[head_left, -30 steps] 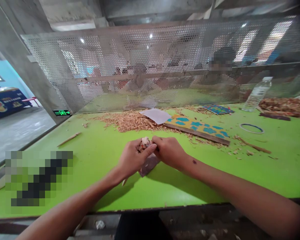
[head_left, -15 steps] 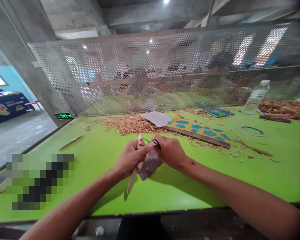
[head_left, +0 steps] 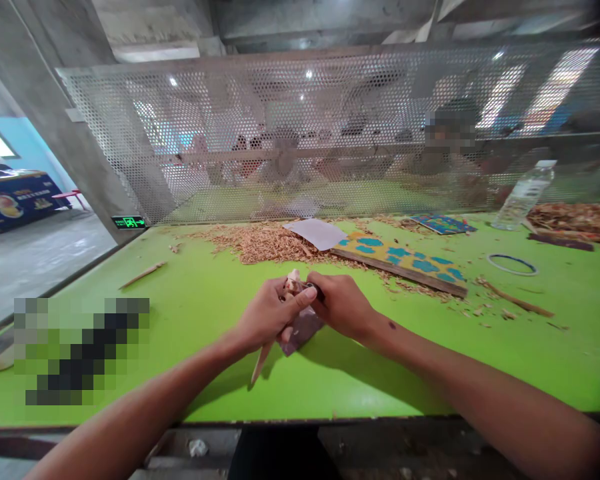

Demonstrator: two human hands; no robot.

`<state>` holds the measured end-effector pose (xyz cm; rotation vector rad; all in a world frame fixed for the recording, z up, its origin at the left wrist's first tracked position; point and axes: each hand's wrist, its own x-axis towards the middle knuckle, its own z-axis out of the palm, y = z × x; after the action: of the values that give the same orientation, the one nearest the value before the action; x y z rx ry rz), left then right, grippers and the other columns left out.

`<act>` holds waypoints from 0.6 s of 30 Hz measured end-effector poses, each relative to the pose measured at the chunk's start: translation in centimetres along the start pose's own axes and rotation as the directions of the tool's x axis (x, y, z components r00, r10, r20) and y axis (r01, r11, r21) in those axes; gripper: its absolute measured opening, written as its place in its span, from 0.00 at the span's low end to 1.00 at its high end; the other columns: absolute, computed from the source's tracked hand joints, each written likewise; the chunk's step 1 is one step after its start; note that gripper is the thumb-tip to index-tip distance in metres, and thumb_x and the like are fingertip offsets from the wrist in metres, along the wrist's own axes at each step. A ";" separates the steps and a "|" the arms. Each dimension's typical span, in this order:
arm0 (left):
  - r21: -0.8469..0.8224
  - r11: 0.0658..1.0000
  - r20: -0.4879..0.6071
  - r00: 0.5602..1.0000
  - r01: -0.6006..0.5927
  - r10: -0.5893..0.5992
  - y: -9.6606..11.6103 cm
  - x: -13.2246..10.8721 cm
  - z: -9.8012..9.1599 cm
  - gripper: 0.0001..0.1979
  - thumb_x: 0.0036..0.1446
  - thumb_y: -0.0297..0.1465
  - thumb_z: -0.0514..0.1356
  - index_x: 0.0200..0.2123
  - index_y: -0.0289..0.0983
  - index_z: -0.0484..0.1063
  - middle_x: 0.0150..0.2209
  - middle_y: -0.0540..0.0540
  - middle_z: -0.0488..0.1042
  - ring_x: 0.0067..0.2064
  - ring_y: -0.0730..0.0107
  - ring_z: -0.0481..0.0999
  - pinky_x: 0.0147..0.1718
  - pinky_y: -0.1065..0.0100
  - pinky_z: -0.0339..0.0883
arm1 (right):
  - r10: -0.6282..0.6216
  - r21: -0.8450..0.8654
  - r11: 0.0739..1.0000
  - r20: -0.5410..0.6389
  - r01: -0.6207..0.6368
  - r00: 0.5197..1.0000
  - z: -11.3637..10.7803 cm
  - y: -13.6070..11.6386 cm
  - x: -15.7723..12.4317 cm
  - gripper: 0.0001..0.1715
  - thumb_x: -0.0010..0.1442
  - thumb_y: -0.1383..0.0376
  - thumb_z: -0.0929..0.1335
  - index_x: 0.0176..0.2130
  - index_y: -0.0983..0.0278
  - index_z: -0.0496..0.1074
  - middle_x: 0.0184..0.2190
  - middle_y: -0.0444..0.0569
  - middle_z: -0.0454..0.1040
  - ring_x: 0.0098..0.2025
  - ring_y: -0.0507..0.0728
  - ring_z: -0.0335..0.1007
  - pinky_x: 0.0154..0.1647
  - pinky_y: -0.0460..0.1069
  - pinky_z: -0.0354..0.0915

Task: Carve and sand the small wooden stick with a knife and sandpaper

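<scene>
My left hand (head_left: 263,313) is closed around a carved wooden stick (head_left: 260,363). Its pale, notched top (head_left: 293,277) pokes out above my fingers, while the plain tapered end slants down toward me. Closed on the dark handle of a carving knife (head_left: 320,291), my right hand (head_left: 345,303) sits against the left one. The left thumb reaches across to the handle. I cannot clearly make out the blade, which lies near the carved top. Beneath both hands is a flat brownish-purple piece (head_left: 300,333), partly covered by them.
Wood shavings (head_left: 260,243) are heaped beyond my hands, partly under a white sheet (head_left: 317,233). Right of it lies a painted board (head_left: 400,259). A water bottle (head_left: 525,197), a ring (head_left: 513,265) and loose sticks (head_left: 520,300) are farther right. A perforated screen (head_left: 280,147) stands behind.
The carved top has turned and tilted in my left hand. The thin blade, visible beside it before, is now mostly hidden as the right hand's grip has rotated. The view has shifted slightly.
</scene>
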<state>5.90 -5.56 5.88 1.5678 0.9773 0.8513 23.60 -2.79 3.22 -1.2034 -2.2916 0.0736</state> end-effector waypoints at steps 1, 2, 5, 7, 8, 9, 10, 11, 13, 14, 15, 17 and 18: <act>0.014 1.000 0.003 1.000 0.004 -0.004 0.1 0.0 0.0 0.24 0.56 0.52 0.65 0.28 0.37 0.64 0.14 0.58 0.64 0.12 0.81 0.60 0.12 0.78 0.51 | 0.006 -0.007 1.000 0.013 -0.006 1.000 0.0 -0.1 0.0 0.08 0.64 0.64 0.63 0.33 0.62 0.68 0.26 0.48 0.76 0.24 0.53 0.62 0.28 0.48 0.45; 0.028 1.000 0.004 1.000 0.007 -0.007 0.2 -0.1 0.1 0.24 0.56 0.51 0.65 0.28 0.37 0.64 0.14 0.58 0.64 0.12 0.80 0.60 0.12 0.77 0.51 | 0.015 -0.019 1.000 0.025 -0.014 1.000 0.0 -0.1 0.0 0.08 0.64 0.65 0.63 0.34 0.62 0.69 0.26 0.48 0.76 0.24 0.53 0.63 0.28 0.48 0.46; 0.064 0.998 -0.002 1.000 0.016 -0.016 0.3 0.0 0.3 0.23 0.57 0.50 0.65 0.27 0.38 0.63 0.13 0.58 0.63 0.12 0.80 0.59 0.13 0.77 0.51 | 0.039 -0.072 0.997 0.048 -0.036 0.998 0.0 -0.4 0.0 0.08 0.65 0.66 0.62 0.36 0.63 0.70 0.29 0.50 0.78 0.26 0.54 0.65 0.29 0.48 0.47; 0.078 0.997 -0.037 0.999 0.020 -0.017 0.1 0.0 0.6 0.22 0.57 0.48 0.65 0.27 0.38 0.64 0.14 0.57 0.64 0.12 0.79 0.60 0.13 0.76 0.51 | 0.028 -0.106 0.994 0.057 -0.022 0.998 0.0 -0.6 -0.2 0.08 0.65 0.66 0.63 0.39 0.64 0.71 0.32 0.52 0.79 0.27 0.55 0.67 0.29 0.49 0.48; 0.083 0.996 -0.060 0.998 0.018 -0.013 0.1 0.1 0.7 0.21 0.56 0.47 0.66 0.27 0.38 0.64 0.15 0.57 0.65 0.13 0.79 0.61 0.13 0.75 0.51 | 0.020 -0.119 0.993 0.059 -0.013 0.998 0.0 -0.7 -0.3 0.08 0.64 0.66 0.63 0.40 0.64 0.71 0.33 0.53 0.80 0.28 0.56 0.68 0.30 0.49 0.48; 0.089 0.996 -0.080 0.997 0.013 -0.006 0.0 0.1 0.9 0.20 0.56 0.46 0.66 0.27 0.37 0.65 0.15 0.56 0.66 0.13 0.78 0.61 0.14 0.75 0.51 | 0.014 -0.129 0.992 0.056 -0.007 0.998 0.1 -0.8 -0.4 0.08 0.63 0.66 0.64 0.41 0.65 0.71 0.33 0.53 0.80 0.28 0.56 0.68 0.30 0.49 0.49; 0.094 0.996 -0.096 0.995 0.005 0.004 -0.1 0.1 1.0 0.20 0.55 0.46 0.66 0.26 0.37 0.65 0.16 0.55 0.67 0.14 0.78 0.62 0.14 0.75 0.52 | 0.012 -0.135 0.991 0.049 -0.005 0.999 0.1 -0.9 -0.4 0.08 0.63 0.67 0.64 0.42 0.65 0.71 0.34 0.54 0.80 0.28 0.56 0.68 0.30 0.49 0.49; 0.099 0.995 -0.106 0.994 -0.006 0.017 -0.1 0.1 1.0 0.20 0.54 0.45 0.67 0.26 0.37 0.66 0.16 0.55 0.67 0.14 0.78 0.62 0.15 0.75 0.52 | 0.013 -0.137 0.991 0.036 -0.008 0.999 0.2 -0.9 -0.5 0.08 0.63 0.67 0.64 0.42 0.65 0.71 0.34 0.54 0.80 0.28 0.56 0.68 0.30 0.49 0.49; 0.104 0.994 -0.108 0.993 -0.031 0.042 -0.1 0.1 1.1 0.21 0.53 0.46 0.67 0.24 0.37 0.65 0.16 0.55 0.66 0.15 0.78 0.62 0.15 0.75 0.53 | 0.004 -0.121 0.993 -0.002 -0.004 1.000 0.3 -0.9 -0.7 0.08 0.63 0.68 0.63 0.41 0.64 0.70 0.33 0.53 0.79 0.28 0.56 0.67 0.30 0.49 0.49; 0.107 0.993 -0.104 0.993 -0.041 0.052 0.0 0.0 1.2 0.21 0.53 0.46 0.67 0.24 0.37 0.65 0.16 0.55 0.66 0.15 0.78 0.61 0.16 0.75 0.53 | -0.010 -0.107 0.994 -0.025 0.008 1.000 0.4 -0.9 -0.8 0.08 0.63 0.68 0.63 0.41 0.64 0.70 0.33 0.52 0.79 0.27 0.55 0.66 0.29 0.48 0.50; 0.110 0.993 -0.102 0.993 -0.049 0.061 0.0 -0.1 1.2 0.21 0.54 0.46 0.66 0.24 0.37 0.65 0.15 0.55 0.65 0.15 0.78 0.61 0.15 0.75 0.52 | -0.029 -0.090 0.996 -0.047 0.024 0.998 0.5 -0.8 -0.8 0.07 0.63 0.68 0.62 0.40 0.64 0.69 0.32 0.52 0.78 0.27 0.55 0.66 0.29 0.48 0.50; 0.121 0.991 -0.104 0.992 -0.054 0.067 0.2 -0.3 1.2 0.21 0.55 0.47 0.65 0.25 0.37 0.64 0.15 0.56 0.63 0.14 0.78 0.60 0.15 0.75 0.51 | -0.063 -0.062 0.996 -0.090 0.057 0.994 0.8 -0.7 -0.9 0.06 0.64 0.67 0.62 0.39 0.63 0.68 0.31 0.51 0.78 0.26 0.54 0.64 0.29 0.48 0.50; 0.129 0.990 -0.109 0.992 -0.049 0.064 0.3 -0.4 1.3 0.21 0.55 0.47 0.65 0.25 0.38 0.64 0.14 0.57 0.63 0.14 0.78 0.60 0.15 0.75 0.50 | -0.072 -0.051 0.996 -0.107 0.067 0.992 0.8 -0.6 -1.0 0.06 0.64 0.67 0.61 0.38 0.63 0.68 0.30 0.50 0.77 0.26 0.54 0.64 0.29 0.47 0.50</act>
<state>6.90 -6.51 5.94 1.6761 1.0894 0.9415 23.19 -3.73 2.26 -1.1215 -2.2488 -0.0712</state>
